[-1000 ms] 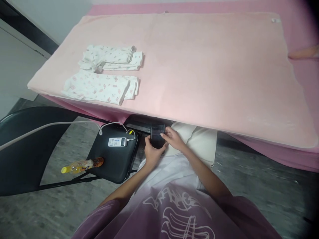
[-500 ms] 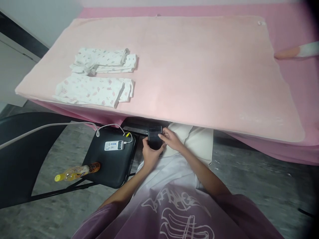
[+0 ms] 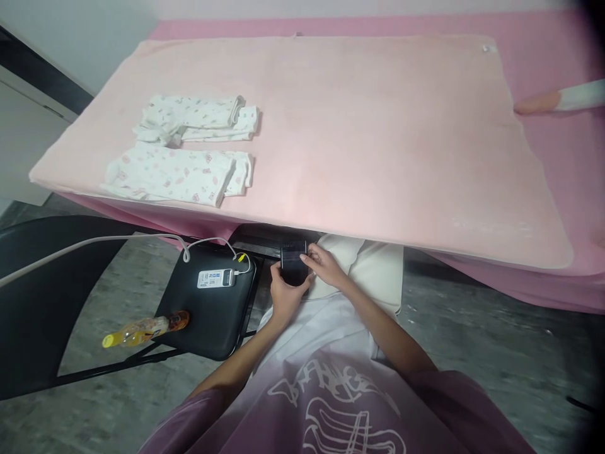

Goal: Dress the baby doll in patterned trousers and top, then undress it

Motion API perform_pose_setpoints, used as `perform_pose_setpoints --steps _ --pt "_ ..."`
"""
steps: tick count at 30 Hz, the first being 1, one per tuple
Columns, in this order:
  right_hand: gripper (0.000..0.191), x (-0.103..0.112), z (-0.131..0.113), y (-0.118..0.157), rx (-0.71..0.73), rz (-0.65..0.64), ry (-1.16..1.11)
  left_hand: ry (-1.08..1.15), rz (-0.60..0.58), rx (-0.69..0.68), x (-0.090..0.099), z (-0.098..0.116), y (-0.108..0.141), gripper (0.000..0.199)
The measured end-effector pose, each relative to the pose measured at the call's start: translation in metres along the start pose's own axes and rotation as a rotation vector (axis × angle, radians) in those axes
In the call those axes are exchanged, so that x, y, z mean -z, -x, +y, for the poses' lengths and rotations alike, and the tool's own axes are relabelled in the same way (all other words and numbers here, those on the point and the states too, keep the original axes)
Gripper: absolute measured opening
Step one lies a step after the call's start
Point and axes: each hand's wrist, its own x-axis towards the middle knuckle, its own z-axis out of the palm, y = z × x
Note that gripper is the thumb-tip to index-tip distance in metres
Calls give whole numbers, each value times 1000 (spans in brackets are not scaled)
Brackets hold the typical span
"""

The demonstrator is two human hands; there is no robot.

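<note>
A black smartphone [image 3: 293, 266] with a dark screen is held low over my lap, just below the table's front edge. My left hand [image 3: 286, 295] is wrapped round its lower end, with the thumb along one side. On the other side, my right hand [image 3: 325, 265] grips the phone's edge, and its thumb rests on the screen.
Two folded sets of white patterned cloth [image 3: 174, 173] lie at the left of the pink-covered table [image 3: 378, 139]. A black chair [image 3: 208, 328] holds a yellow-capped bottle [image 3: 144, 330] and a white device [image 3: 216, 278] on a cable. Another person's limb [image 3: 539, 103] rests at right.
Both hands keep the same hold on the phone. The whole view has shifted very slightly. Something skin-coloured now shows faintly at the right edge.
</note>
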Motion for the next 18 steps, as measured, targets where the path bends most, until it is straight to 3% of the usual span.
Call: perform_pose_setpoints --steps 18 --pt "46 1 7 0 -8 -18 -37 20 1 -15 -1 0 0 82"
